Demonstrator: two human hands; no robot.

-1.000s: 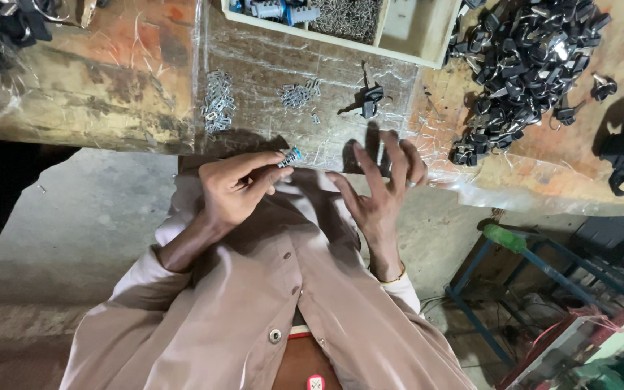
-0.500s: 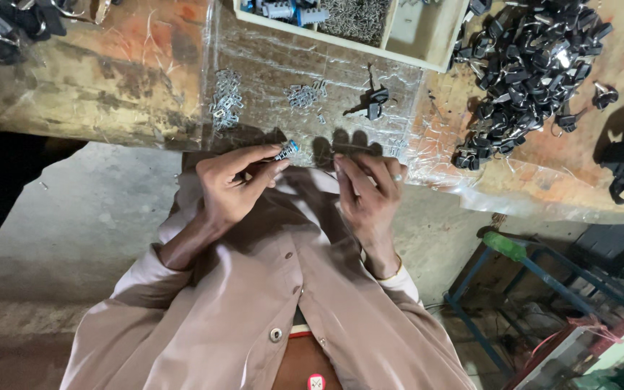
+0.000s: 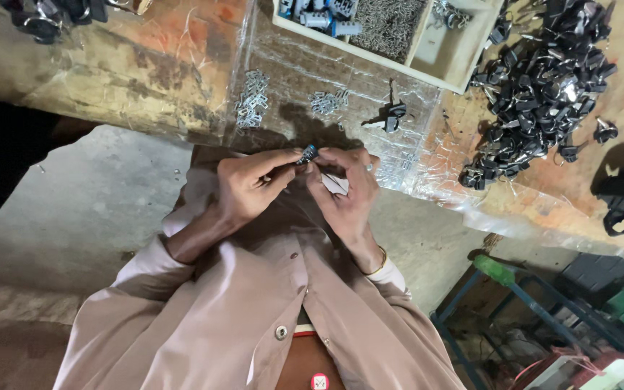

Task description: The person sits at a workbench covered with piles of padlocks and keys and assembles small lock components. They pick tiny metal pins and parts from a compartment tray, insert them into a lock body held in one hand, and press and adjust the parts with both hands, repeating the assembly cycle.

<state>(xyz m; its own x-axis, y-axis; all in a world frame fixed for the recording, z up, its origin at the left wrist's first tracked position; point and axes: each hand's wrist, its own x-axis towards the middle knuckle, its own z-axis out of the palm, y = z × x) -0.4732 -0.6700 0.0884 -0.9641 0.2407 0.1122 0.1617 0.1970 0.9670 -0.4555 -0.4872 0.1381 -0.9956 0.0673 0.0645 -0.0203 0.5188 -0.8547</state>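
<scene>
My left hand [image 3: 250, 189] pinches a small dark cylindrical part [image 3: 308, 153] with a bluish tip between thumb and fingertips, just in front of the bench edge. My right hand [image 3: 347, 193], with a ring and a thin bangle, meets it from the right. Its thumb and forefinger close on the same part. Whether the right fingers also carry something smaller is hidden. Both hands hover over my lap, close to my beige shirt.
A worn bench [image 3: 110, 79] under clear plastic sheet carries two heaps of silver clips [image 3: 252, 108], a lone black key [image 3: 393, 115], and a big pile of black keys [image 3: 543, 72]. A compartmented wooden tray [image 3: 448, 56] holds small pins. A metal frame [image 3: 514, 303] stands at lower right.
My right hand has left the bench edge, closed its spread fingers and moved left to meet the left hand at the small part. The left hand has barely moved.
</scene>
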